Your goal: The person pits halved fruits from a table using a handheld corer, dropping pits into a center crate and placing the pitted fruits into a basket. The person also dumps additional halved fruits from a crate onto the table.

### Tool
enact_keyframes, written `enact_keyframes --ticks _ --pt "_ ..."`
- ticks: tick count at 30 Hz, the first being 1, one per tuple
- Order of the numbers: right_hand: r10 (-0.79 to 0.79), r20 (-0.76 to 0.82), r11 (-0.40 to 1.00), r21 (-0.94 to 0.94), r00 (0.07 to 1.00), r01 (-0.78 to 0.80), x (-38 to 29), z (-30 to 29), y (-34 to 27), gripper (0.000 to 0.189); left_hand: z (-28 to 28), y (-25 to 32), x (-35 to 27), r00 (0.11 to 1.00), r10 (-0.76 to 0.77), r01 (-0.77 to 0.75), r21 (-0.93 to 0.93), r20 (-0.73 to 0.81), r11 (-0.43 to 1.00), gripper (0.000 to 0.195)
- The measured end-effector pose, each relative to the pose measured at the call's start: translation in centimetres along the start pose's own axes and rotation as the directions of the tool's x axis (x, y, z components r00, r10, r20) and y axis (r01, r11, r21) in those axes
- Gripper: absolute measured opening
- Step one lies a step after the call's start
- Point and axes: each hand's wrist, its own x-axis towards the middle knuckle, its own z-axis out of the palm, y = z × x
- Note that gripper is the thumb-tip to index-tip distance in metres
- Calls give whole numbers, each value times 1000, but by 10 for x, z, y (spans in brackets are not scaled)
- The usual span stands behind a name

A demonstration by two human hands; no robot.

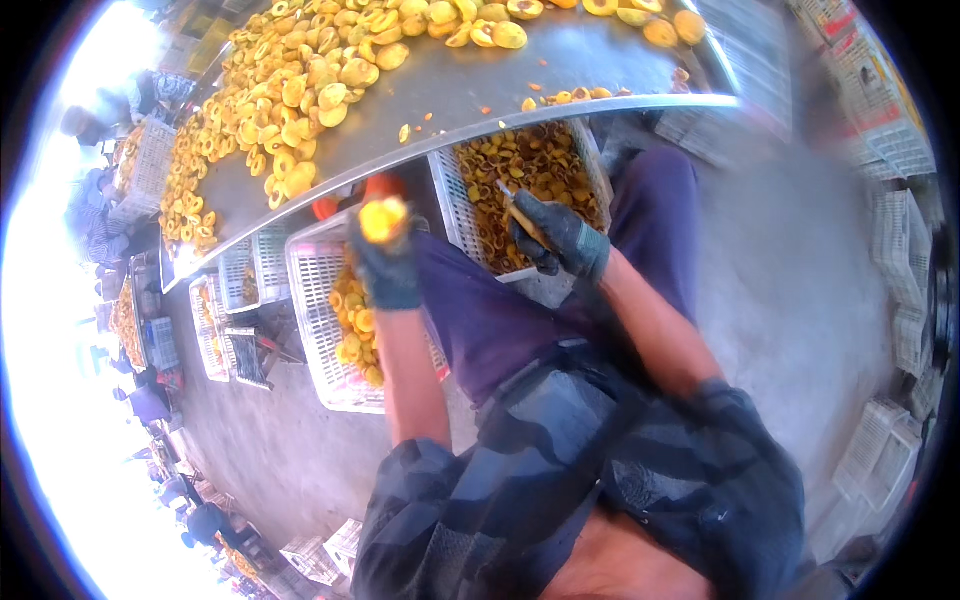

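My left hand (386, 255), in a dark grey glove, is closed around a bright yellow-orange piece of fruit (383, 220); the hand is blurred. My right hand (559, 234), gloved alike, grips a small knife with a wooden handle (531, 219), its short metal tip pointing up and left over a white plastic crate (459, 202) full of brownish fruit pieces. Below my left hand stands another white crate (311, 330) with yellow fruit pieces (352, 322). Halved yellow fruits (300, 90) with hollow centres lie heaped on the metal table (450, 97) in front of me.
The table's raised metal edge (540, 116) runs just beyond my hands and over the crates. Stacked white crates (896, 247) line the right side. More crates (210, 330) stand on the floor at left, and several people are at work far left in bright light.
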Motion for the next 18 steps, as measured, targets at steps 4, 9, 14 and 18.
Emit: enact_keyframes --ticks 4,9,14,18 --pt "61 -72 998 -1 996 -61 -3 10 -6 47 -173 3 12 874 487 -166 942 3 292 35" --pt "120 -132 963 -226 984 -147 0 -1 -4 48 -244 40 15 964 230 150 988 -136 -45 39" --pt "65 -114 943 -319 991 -99 20 -20 28 47 -251 37 117 857 421 -340 940 296 30 21" --pt "-371 96 635 -699 924 328 38 -45 62 51 -202 28 216 939 310 -196 972 148 128 38"
